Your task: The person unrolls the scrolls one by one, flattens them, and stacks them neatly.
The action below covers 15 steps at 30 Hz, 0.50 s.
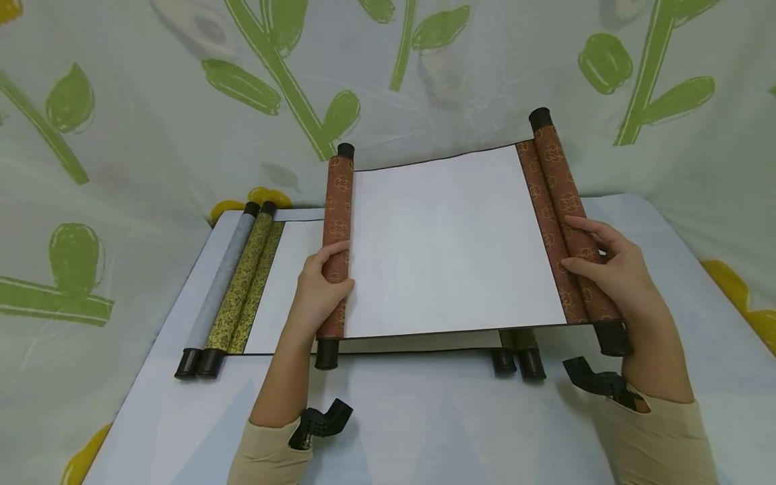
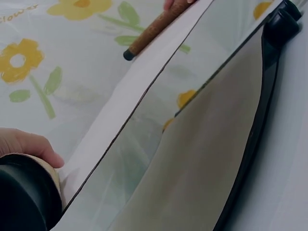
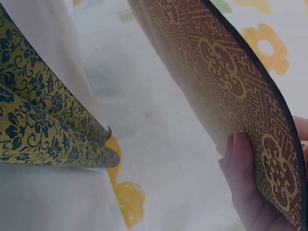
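Note:
A brown-red patterned scroll (image 1: 448,249) with blank white paper is held partly unrolled above the table. My left hand (image 1: 324,283) grips its left roller, thumb at the front. On the other side, my right hand (image 1: 618,269) holds the thicker right roller between thumb and fingers. Both rollers have black end caps, and the right end is raised higher and tilted. Beneath lies a yellow-green patterned scroll (image 1: 239,289), also spread open with white paper, mostly hidden by the upper one. In the right wrist view, the brown-red fabric (image 3: 226,82) runs beside the fingers, above the yellow-green rollers (image 3: 48,120).
A rolled grey scroll (image 1: 221,283) lies against the yellow-green scroll's left roller. The pale table (image 1: 424,417) borders a white curtain (image 1: 151,135) printed with green leaves and yellow flowers. Black wrist cameras (image 1: 321,421) sit on both forearms.

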Motion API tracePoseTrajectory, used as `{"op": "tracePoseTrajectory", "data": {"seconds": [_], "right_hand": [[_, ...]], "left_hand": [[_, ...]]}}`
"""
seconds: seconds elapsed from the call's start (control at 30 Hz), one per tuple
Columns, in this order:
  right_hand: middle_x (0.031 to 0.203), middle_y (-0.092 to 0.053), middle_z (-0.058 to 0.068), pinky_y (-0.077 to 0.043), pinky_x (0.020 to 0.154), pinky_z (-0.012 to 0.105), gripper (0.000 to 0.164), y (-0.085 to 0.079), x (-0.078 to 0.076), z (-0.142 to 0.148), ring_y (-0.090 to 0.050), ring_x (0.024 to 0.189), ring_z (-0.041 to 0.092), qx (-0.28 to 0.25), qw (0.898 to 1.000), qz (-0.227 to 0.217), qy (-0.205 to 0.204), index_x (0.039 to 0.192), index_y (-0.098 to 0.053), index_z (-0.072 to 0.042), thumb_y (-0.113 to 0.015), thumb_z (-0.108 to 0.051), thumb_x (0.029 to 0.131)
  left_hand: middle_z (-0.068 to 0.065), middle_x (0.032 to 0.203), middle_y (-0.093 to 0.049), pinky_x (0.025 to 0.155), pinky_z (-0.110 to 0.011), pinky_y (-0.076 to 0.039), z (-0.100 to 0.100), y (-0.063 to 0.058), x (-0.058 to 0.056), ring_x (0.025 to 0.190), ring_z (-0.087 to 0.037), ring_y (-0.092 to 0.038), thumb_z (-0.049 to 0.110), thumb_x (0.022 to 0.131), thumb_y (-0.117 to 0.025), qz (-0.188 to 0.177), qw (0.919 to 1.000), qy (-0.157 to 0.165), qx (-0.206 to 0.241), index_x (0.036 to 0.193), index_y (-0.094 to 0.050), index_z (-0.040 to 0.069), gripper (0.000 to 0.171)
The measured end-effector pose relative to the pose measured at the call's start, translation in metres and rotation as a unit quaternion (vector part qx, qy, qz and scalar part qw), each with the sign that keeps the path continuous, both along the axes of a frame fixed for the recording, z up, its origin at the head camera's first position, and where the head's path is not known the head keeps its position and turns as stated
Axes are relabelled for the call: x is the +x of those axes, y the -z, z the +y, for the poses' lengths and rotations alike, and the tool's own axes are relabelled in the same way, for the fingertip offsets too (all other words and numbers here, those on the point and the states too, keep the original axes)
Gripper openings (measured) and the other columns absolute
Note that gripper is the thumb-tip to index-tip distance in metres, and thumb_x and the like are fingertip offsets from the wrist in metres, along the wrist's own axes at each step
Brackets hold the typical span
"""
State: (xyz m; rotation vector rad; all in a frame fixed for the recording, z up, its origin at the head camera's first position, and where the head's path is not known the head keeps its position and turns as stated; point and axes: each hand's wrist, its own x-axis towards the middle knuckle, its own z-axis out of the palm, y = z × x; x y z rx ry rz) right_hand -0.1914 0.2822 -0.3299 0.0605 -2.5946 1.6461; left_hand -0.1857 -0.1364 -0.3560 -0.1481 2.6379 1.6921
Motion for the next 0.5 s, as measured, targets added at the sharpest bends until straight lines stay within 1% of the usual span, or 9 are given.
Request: {"op": "tracePoseTrajectory", "data": {"seconds": [0.2,0.33,0.4,0.43,0.5], "right_hand": [[0.119,-0.047,-0.012,-0.051,0.063,0.021,0.063,-0.0001,-0.0001,0.0032,-0.057,0.089,0.001,0.004,1.000,0.004,0.003,0.141,-0.046,-0.024,-0.068,-0.005,0.085],[0.119,-0.047,-0.013,-0.051,0.063,0.020,0.063,-0.0010,0.0006,0.0068,-0.057,0.088,0.001,0.008,1.000,0.005,0.007,0.141,-0.046,-0.024,-0.068,-0.005,0.085],[0.118,-0.048,-0.013,-0.051,0.062,0.021,0.064,-0.0016,0.0013,0.0086,-0.057,0.087,0.000,0.006,1.000,0.003,0.008,0.141,-0.045,-0.024,-0.068,-0.005,0.085],[0.118,-0.048,-0.013,-0.051,0.061,0.021,0.064,-0.0018,0.0014,0.0093,-0.058,0.086,0.000,0.006,1.000,0.004,0.008,0.141,-0.045,-0.024,-0.068,-0.004,0.085],[0.117,-0.048,-0.013,-0.051,0.061,0.022,0.065,-0.0020,0.0013,0.0101,-0.059,0.085,0.000,0.008,1.000,0.006,0.008,0.142,-0.045,-0.024,-0.068,-0.004,0.085]], "left_hand": [[-0.017,0.137,-0.036,0.090,-0.045,-0.038,-0.0032,0.0003,-0.0001,0.119,-0.033,-0.043,0.005,0.086,-0.054,0.002,0.9998,0.017,-0.008,0.139,-0.049,0.027,0.058],[-0.018,0.137,-0.036,0.088,-0.043,-0.038,-0.0054,0.0004,-0.0005,0.118,-0.032,-0.042,0.006,0.089,-0.050,0.012,0.9997,0.022,0.000,0.140,-0.048,0.024,0.054],[-0.019,0.136,-0.037,0.087,-0.044,-0.038,-0.0063,0.0003,-0.0006,0.116,-0.033,-0.043,0.005,0.090,-0.051,0.018,0.9995,0.026,0.008,0.141,-0.047,0.023,0.054],[-0.019,0.137,-0.037,0.089,-0.045,-0.039,-0.0066,0.0002,-0.0003,0.118,-0.033,-0.042,0.005,0.090,-0.052,0.020,0.9993,0.028,0.012,0.141,-0.047,0.023,0.054],[-0.017,0.137,-0.038,0.094,-0.047,-0.038,-0.0069,0.0003,-0.0002,0.122,-0.033,-0.041,0.007,0.088,-0.060,0.018,0.9994,0.026,0.014,0.140,-0.047,0.024,0.056]]}}
